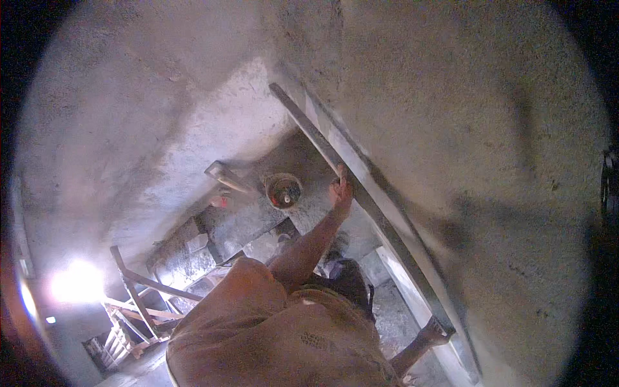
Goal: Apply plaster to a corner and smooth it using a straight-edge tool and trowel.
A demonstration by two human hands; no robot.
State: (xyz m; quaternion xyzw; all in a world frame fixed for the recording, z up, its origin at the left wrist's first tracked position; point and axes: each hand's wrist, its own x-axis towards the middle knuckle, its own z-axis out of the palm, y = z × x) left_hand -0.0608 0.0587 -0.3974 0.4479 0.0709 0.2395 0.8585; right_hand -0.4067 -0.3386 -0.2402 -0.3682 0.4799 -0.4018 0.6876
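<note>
A long straight-edged bar [311, 130], like a plasterer's straightedge, slants across the rough plastered wall on my right. My left hand [341, 193] grips its near edge about a third of the way down from the far end, with one finger stretched along it. Lower down, close to the bar's near end, my right hand [436, 333] is closed around the same edge. The bar lies along the wall surface; whether it touches along its full length I cannot tell. Some fingers of both hands are hidden behind the bar.
Below the far end of the bar stands a round bucket [284, 191] with something inside. A pale board-like piece [227, 177] leans near it. At left are a wooden frame [143, 303] and a glaring lamp [77, 282]. Rough walls meet in a corner ahead.
</note>
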